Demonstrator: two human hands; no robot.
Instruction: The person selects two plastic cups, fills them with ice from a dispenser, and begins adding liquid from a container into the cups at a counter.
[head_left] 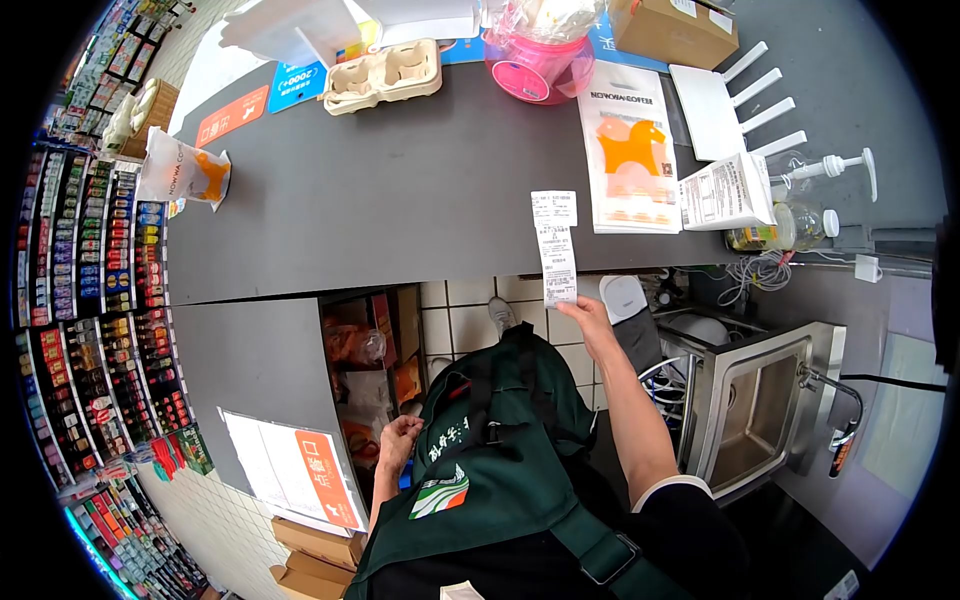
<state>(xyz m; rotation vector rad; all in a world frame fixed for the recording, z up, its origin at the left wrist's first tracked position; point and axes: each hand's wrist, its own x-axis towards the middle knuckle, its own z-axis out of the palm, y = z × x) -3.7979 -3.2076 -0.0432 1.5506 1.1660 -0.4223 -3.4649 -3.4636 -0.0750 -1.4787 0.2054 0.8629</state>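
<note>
A long printed receipt [557,258] hangs over the near edge of the dark grey counter, its upper part against the counter top. My right hand [590,322] pinches the receipt's lower end between thumb and fingers. Lower down, my left hand [402,438] is closed beside the dark green apron [500,420]. Whatever is in its curled fingers, if anything, is hidden. Right of the receipt lies a white paper bag [628,150] with an orange animal print.
Along the counter's far side are a cardboard cup carrier [383,76], a pink bucket [540,66] and a white router [707,112]. A wrapped cup [185,168] stands at the left end. A steel sink [765,405] is at right, with product shelves [90,240] at far left.
</note>
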